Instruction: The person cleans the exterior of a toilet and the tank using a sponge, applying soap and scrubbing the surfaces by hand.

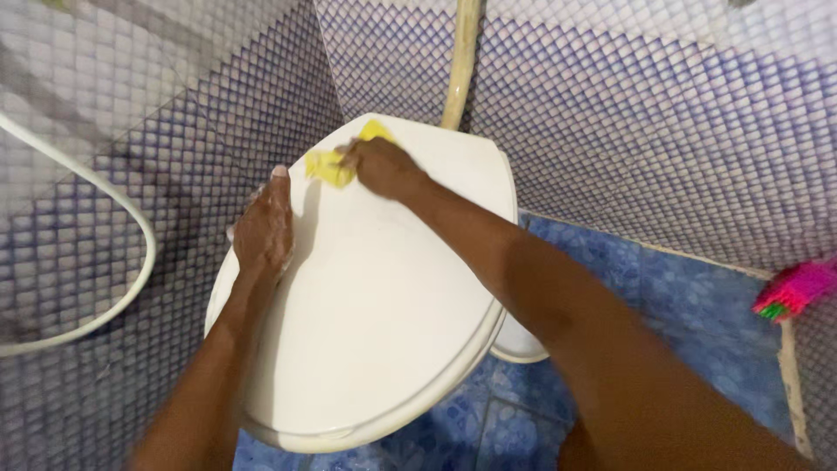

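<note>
Near the far edge of the closed toilet lid (375, 296), our right hand (381, 167) presses a yellow cloth (330, 166) in a clenched grip, while our left hand (261, 228), grip released, rests flat on the lid's left edge.

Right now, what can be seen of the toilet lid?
The toilet lid is white, oval, smooth and glossy like plastic, and lies closed over the seat, its rounded front toward the camera. The left hand rests flat on its left edge. The right hand presses a yellow cloth on its rear part. Blue floor tiles show beneath it; a pale pipe rises behind.
</note>
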